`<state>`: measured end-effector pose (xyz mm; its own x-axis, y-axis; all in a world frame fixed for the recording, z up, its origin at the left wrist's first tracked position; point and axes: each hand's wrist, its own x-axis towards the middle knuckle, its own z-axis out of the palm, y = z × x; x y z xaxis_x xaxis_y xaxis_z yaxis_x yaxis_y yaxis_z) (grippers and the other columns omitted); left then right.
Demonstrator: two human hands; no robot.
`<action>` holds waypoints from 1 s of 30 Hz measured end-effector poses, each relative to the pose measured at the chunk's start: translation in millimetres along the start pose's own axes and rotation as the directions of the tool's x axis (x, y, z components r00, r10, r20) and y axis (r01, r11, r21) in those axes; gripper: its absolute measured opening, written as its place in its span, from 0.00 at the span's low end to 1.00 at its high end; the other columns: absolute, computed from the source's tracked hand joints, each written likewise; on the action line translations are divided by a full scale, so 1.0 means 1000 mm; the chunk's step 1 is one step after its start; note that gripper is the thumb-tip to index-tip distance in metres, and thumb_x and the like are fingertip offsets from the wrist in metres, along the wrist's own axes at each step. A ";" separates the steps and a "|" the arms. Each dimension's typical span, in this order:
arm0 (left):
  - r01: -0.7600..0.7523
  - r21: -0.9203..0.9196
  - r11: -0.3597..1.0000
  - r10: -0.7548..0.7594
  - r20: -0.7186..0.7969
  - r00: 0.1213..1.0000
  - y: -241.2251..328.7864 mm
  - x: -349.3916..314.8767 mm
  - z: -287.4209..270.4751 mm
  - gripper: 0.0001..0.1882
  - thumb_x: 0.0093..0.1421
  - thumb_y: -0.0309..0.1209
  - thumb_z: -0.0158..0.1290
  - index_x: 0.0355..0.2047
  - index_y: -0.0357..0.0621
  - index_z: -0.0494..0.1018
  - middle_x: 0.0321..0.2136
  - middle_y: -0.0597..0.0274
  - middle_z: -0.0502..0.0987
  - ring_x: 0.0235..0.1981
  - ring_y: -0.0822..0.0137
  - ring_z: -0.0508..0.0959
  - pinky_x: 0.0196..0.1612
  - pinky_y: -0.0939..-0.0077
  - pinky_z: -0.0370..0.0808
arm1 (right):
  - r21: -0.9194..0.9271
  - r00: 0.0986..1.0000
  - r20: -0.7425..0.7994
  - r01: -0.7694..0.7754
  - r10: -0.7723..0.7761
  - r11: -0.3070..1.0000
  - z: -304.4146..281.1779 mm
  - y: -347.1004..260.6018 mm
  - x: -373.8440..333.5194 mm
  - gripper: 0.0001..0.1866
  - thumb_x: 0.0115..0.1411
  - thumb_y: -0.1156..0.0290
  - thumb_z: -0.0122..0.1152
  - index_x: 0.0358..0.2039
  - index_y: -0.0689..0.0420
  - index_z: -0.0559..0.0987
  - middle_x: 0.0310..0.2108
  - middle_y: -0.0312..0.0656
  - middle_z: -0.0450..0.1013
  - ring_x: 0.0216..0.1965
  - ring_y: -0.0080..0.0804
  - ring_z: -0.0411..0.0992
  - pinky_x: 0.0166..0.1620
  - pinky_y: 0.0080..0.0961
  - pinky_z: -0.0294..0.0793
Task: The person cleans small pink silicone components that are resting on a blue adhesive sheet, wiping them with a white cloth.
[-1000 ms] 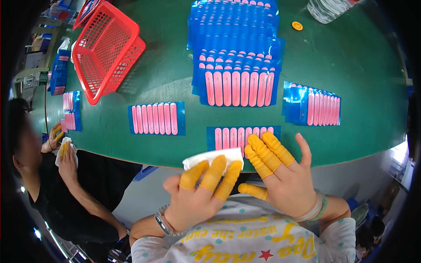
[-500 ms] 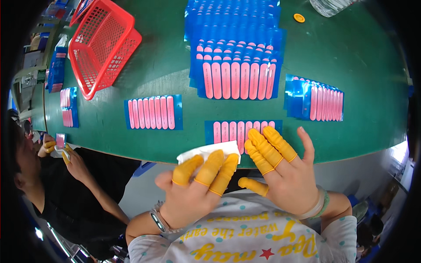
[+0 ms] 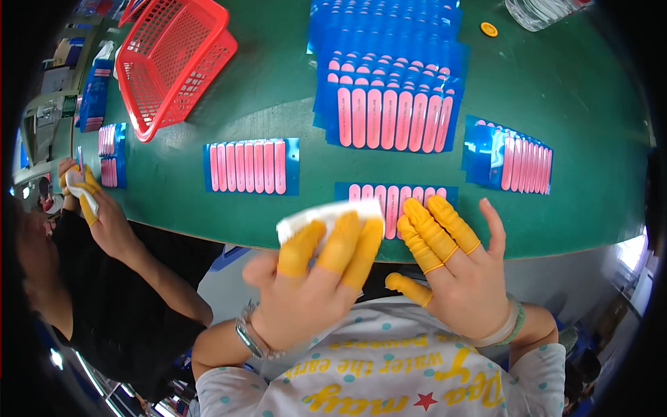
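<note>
A blue film sheet with a row of pink, round-ended strips (image 3: pixel 381 203) lies near the table's front edge. My right hand (image 3: pixel 462 288) rests its outstretched fingers on the right part of this sheet. My left hand (image 3: pixel 306 288), slightly blurred, has its fingers pressed on a folded white cloth (image 3: pixel 295 224); the cloth is over the sheet's left end and hides part of it. Whether the cloth touches the strips I cannot tell. Yellow finger cots cover several fingers of both hands.
Beyond my hands lies a stack of similar sheets (image 3: pixel 396 121). Single sheets (image 3: pixel 248 168) lie left, a smaller pile (image 3: pixel 526 163) right. A red basket (image 3: pixel 174 62), a loose yellow finger cot (image 3: pixel 489 29) and a clear container (image 3: pixel 545 10) stand farther back. A co-worker (image 3: pixel 132 278) sits at left.
My left hand and the cloth have lifted or shifted slightly and are blurred. My right hand stays on the sheet. The co-worker's hands have moved up and left, and the whole view has shifted a little.
</note>
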<state>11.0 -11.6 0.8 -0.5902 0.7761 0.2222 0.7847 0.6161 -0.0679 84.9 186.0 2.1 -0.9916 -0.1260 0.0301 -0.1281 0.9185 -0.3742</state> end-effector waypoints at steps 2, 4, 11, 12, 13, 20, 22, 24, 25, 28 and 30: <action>-0.005 -0.010 1.000 0.005 -0.064 0.998 -0.010 0.019 0.011 0.22 0.48 0.34 0.55 0.47 0.57 0.82 0.49 0.75 0.78 0.48 0.68 0.72 0.44 0.62 0.53 | -0.003 0.999 -0.027 -0.023 0.023 1.000 -0.004 -0.005 -0.002 0.26 0.55 0.52 0.64 0.48 0.57 0.82 0.55 0.38 0.75 0.60 0.32 0.69 0.67 0.58 0.50; -0.050 0.012 0.999 0.051 -0.075 0.996 -0.012 0.024 0.013 0.22 0.49 0.35 0.55 0.47 0.57 0.82 0.48 0.75 0.77 0.51 0.66 0.71 0.44 0.62 0.54 | -0.037 1.000 0.006 0.011 -0.011 0.999 -0.009 -0.004 -0.005 0.33 0.52 0.50 0.67 0.55 0.55 0.77 0.59 0.38 0.72 0.63 0.35 0.67 0.67 0.59 0.48; -0.085 -0.018 0.996 0.086 0.047 0.995 0.009 -0.015 -0.023 0.23 0.50 0.36 0.54 0.48 0.60 0.82 0.51 0.77 0.77 0.53 0.69 0.68 0.44 0.64 0.53 | 0.002 0.999 0.036 0.009 -0.009 1.000 -0.019 -0.002 -0.003 0.33 0.52 0.51 0.68 0.55 0.55 0.77 0.59 0.37 0.72 0.63 0.34 0.67 0.67 0.59 0.48; -0.048 -0.088 0.995 0.054 0.056 0.997 0.002 -0.013 -0.010 0.22 0.49 0.36 0.54 0.47 0.60 0.82 0.50 0.78 0.77 0.50 0.68 0.70 0.44 0.64 0.53 | 0.011 1.000 -0.001 -0.005 0.005 1.000 -0.009 -0.001 0.003 0.29 0.53 0.52 0.66 0.52 0.56 0.80 0.57 0.38 0.73 0.62 0.34 0.68 0.66 0.59 0.50; -0.040 -0.088 0.995 0.046 0.064 0.997 -0.003 -0.008 -0.002 0.22 0.49 0.36 0.54 0.47 0.60 0.82 0.50 0.78 0.77 0.50 0.68 0.70 0.44 0.64 0.53 | 0.022 1.000 -0.016 -0.017 0.017 1.000 -0.003 -0.001 0.006 0.25 0.54 0.53 0.65 0.48 0.57 0.82 0.55 0.38 0.75 0.61 0.33 0.69 0.66 0.58 0.52; -0.153 -0.108 0.982 0.149 -0.041 0.988 -0.019 0.012 0.014 0.22 0.45 0.38 0.55 0.43 0.56 0.83 0.49 0.75 0.78 0.46 0.67 0.73 0.42 0.62 0.54 | 0.016 0.999 0.035 0.023 -0.024 1.000 0.007 0.005 0.005 0.33 0.52 0.52 0.69 0.55 0.54 0.77 0.59 0.37 0.72 0.63 0.36 0.66 0.67 0.59 0.49; -0.154 -0.217 0.964 0.152 -0.025 0.988 -0.008 -0.011 0.008 0.19 0.46 0.32 0.57 0.41 0.53 0.84 0.48 0.71 0.79 0.48 0.61 0.71 0.52 0.70 0.63 | 0.054 0.999 0.030 0.020 -0.022 0.998 0.006 0.005 0.005 0.33 0.52 0.53 0.69 0.57 0.54 0.77 0.59 0.38 0.72 0.63 0.37 0.67 0.67 0.60 0.47; -0.164 -0.251 0.954 0.169 -0.002 0.986 -0.005 -0.020 0.003 0.19 0.46 0.31 0.57 0.41 0.53 0.84 0.48 0.69 0.79 0.49 0.60 0.71 0.55 0.70 0.65 | 0.093 0.998 0.049 0.031 -0.036 0.995 0.002 0.010 0.006 0.33 0.53 0.54 0.69 0.57 0.55 0.76 0.59 0.39 0.72 0.64 0.38 0.66 0.68 0.60 0.47; -0.173 -0.278 0.945 0.186 0.022 0.982 -0.004 -0.021 0.001 0.19 0.46 0.30 0.57 0.41 0.52 0.84 0.48 0.68 0.79 0.50 0.59 0.71 0.57 0.71 0.66 | 0.137 0.997 0.062 0.044 -0.053 0.990 0.001 0.014 0.007 0.33 0.53 0.54 0.69 0.57 0.56 0.76 0.59 0.40 0.71 0.64 0.40 0.66 0.68 0.60 0.47; -0.178 -0.286 0.942 0.187 0.004 0.982 -0.004 -0.018 0.002 0.19 0.46 0.30 0.57 0.40 0.51 0.84 0.49 0.65 0.79 0.51 0.58 0.71 0.60 0.66 0.66 | 0.166 0.994 0.053 0.082 -0.092 0.983 0.004 0.025 0.004 0.34 0.54 0.55 0.69 0.58 0.58 0.75 0.60 0.42 0.71 0.64 0.42 0.66 0.68 0.59 0.49; -0.190 -0.270 0.944 0.196 -0.007 0.981 -0.008 -0.007 0.006 0.19 0.46 0.30 0.57 0.40 0.51 0.84 0.48 0.65 0.79 0.51 0.58 0.72 0.59 0.65 0.66 | 0.168 0.993 0.060 0.086 -0.098 0.982 0.003 0.023 0.007 0.34 0.54 0.55 0.69 0.58 0.58 0.75 0.60 0.42 0.71 0.64 0.42 0.66 0.68 0.58 0.50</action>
<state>7.5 -20.6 -6.2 -0.4237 0.8809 0.2110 0.9042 0.3974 0.1565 75.0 205.2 -8.7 -0.9714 -0.2374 0.0109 -0.2082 0.8282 -0.5203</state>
